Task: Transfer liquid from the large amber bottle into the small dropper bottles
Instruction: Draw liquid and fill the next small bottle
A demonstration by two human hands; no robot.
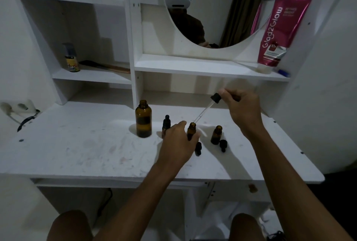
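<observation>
The large amber bottle stands uncapped on the white desk. My left hand grips a small open amber bottle upright on the desk. My right hand pinches the black bulb of a glass dropper, tilted so its tip sits at that bottle's mouth. A capped small bottle stands just left of my left hand. Another open small bottle stands to the right. Two loose black dropper caps lie on the desk near them.
White shelves rise behind the desk, with an oval mirror above. A pink tube leans on the right shelf; a spray can and a wooden-handled tool sit in the left cubby. A wall socket is at far left.
</observation>
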